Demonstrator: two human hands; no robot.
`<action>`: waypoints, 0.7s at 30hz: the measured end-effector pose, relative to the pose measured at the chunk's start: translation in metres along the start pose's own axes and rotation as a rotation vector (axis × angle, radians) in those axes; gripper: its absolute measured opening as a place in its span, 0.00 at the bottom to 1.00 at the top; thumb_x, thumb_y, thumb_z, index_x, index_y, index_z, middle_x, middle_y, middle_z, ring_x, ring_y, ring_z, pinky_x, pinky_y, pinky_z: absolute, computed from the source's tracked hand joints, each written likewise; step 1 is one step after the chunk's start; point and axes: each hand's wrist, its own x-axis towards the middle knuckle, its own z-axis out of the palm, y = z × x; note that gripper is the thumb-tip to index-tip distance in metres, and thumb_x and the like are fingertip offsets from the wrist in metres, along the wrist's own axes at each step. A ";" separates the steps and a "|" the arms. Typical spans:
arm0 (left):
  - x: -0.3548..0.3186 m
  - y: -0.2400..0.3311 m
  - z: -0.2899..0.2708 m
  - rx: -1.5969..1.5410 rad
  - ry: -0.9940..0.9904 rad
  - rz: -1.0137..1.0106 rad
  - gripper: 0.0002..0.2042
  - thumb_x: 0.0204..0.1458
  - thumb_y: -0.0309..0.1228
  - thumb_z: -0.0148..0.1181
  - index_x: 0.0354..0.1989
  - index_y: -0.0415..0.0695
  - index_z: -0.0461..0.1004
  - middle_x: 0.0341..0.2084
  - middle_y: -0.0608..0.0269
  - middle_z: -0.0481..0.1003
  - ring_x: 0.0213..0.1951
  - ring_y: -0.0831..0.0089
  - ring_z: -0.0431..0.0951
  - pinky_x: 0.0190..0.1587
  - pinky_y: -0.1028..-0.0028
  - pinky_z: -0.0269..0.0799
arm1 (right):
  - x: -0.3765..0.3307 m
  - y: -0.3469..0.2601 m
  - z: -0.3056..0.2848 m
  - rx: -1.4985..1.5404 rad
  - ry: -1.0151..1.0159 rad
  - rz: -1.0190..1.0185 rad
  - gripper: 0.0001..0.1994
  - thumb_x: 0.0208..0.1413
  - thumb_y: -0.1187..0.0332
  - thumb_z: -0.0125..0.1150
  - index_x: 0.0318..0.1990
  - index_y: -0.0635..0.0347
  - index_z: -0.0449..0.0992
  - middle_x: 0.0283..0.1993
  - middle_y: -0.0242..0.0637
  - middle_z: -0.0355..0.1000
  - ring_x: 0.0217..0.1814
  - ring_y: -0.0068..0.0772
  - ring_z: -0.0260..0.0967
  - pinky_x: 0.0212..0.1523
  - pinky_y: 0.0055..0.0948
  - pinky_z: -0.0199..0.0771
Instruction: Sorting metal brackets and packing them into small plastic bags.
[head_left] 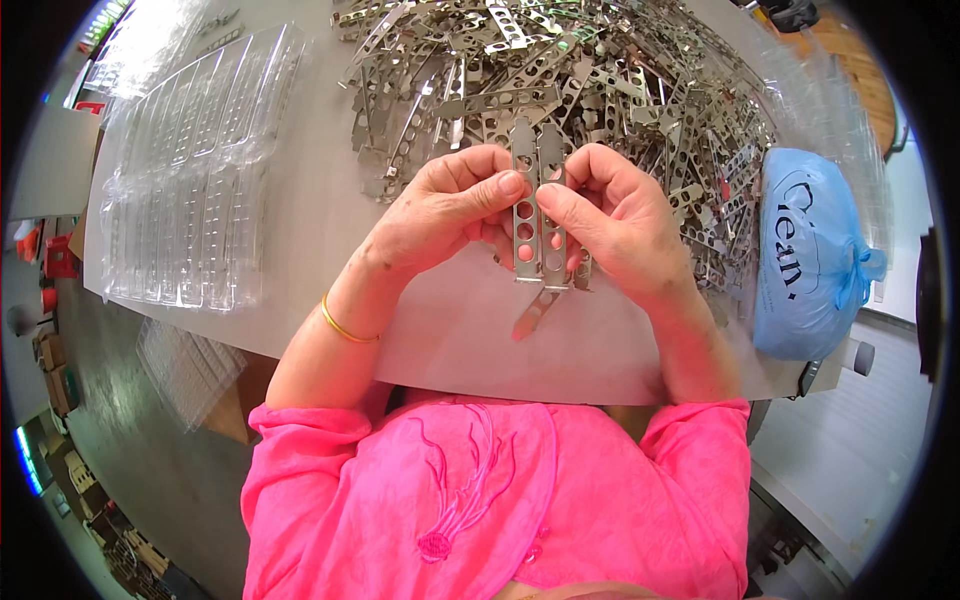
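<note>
pink shirt (470,490) sits closest, then a heap of metal parts (600,95). left hand (450,200), fingers (475,160) pinched tight, grips a perforated strip (524,220) before it; right hand (628,220) likewise a second strip (554,264) alongside. light, even pressure should keep edges aligned.
</note>
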 end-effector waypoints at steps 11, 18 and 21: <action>0.001 -0.002 -0.002 0.044 -0.002 0.018 0.11 0.65 0.35 0.56 0.43 0.39 0.72 0.32 0.59 0.79 0.30 0.69 0.83 0.30 0.70 0.82 | 0.003 0.001 -0.001 -0.022 -0.004 0.002 0.08 0.63 0.68 0.62 0.36 0.61 0.70 0.27 0.29 0.71 0.24 0.14 0.69 0.21 0.16 0.70; 0.000 0.000 -0.002 0.039 0.003 0.000 0.11 0.64 0.35 0.56 0.43 0.39 0.72 0.32 0.59 0.79 0.29 0.68 0.83 0.30 0.70 0.82 | 0.003 0.002 0.002 0.002 0.013 -0.019 0.09 0.63 0.67 0.62 0.34 0.62 0.70 0.25 0.30 0.71 0.21 0.14 0.68 0.20 0.16 0.69; 0.000 -0.001 -0.002 0.027 -0.004 0.002 0.10 0.64 0.35 0.56 0.43 0.39 0.72 0.32 0.59 0.79 0.29 0.68 0.83 0.29 0.70 0.82 | 0.002 0.003 0.002 0.007 0.011 -0.013 0.09 0.63 0.67 0.61 0.34 0.62 0.70 0.25 0.29 0.71 0.21 0.14 0.67 0.20 0.17 0.69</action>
